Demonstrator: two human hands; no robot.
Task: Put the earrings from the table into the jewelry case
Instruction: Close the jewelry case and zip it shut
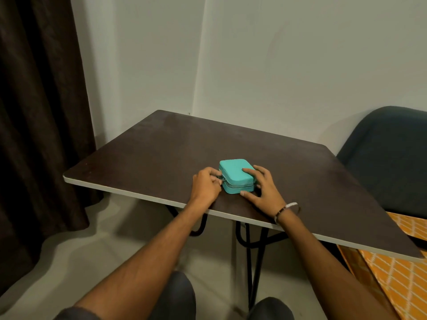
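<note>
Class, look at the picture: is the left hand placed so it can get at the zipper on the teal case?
Probably yes. The left hand already sits at the zipper corner of the closed teal case, nothing between them, while the right hand steadies it.

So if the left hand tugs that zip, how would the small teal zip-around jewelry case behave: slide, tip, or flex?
The small teal zip-around jewelry case looks boxy and low, so it probably won't tip. It likely slides on the smooth dark tabletop, which may be why the right hand braces it. Its crisp edges suggest stiff walls while the left hand pinches at the zip.
</note>
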